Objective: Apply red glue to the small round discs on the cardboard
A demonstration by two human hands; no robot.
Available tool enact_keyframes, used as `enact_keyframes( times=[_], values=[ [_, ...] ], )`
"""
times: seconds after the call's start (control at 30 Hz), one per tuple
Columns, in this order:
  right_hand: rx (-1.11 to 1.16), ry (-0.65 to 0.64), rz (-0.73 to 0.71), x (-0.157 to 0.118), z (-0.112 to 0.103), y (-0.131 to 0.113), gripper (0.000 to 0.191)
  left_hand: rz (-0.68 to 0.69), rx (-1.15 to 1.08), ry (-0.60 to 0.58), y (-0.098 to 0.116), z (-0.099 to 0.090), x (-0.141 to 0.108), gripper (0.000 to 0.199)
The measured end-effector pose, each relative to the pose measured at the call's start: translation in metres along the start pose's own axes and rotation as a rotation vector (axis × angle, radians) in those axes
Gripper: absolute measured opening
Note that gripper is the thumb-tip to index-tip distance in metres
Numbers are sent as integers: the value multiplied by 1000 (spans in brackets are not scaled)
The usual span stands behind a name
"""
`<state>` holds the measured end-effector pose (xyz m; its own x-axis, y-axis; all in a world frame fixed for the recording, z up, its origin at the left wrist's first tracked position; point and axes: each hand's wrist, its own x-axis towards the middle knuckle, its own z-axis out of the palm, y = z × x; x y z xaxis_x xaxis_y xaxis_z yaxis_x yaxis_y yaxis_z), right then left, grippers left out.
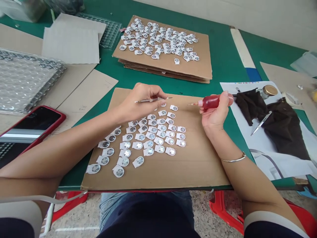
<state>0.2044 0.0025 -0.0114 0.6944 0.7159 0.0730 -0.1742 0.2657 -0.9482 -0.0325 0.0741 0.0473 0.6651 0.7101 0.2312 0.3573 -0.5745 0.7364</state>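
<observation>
My left hand (146, 99) is closed round a thin metal tool (145, 100), held level over the far part of a cardboard sheet (198, 158). Fingers of my right hand (216, 114) wrap a small bottle of red liquid (211, 101), its needle tip pointing left towards the other hand. Bottle and tool are apart. Many round metallic pieces on white tabs (148, 144) lie in loose rows on the cardboard, mostly left and centre. Some of them are hidden behind my left hand and forearm.
Stacked cardboard (163, 72) with similar pieces stands at the back. A phone (32, 129) and bubble-textured plastic trays (27, 82) lie left. Dark cloth (284, 132), tweezers (261, 123) and a gold-lidded jar (269, 91) rest on white paper at right.
</observation>
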Motion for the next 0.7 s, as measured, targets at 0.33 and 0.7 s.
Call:
enact_keyframes(
  times=[0.33,0.7],
  values=[
    [4,-31,-24,-1,1,3,38,-21,-33,68,-11,-2,2,18],
    [-169,-231,-324,8,43,-22,31,241,29,-223,-2,23,14,14]
  ],
)
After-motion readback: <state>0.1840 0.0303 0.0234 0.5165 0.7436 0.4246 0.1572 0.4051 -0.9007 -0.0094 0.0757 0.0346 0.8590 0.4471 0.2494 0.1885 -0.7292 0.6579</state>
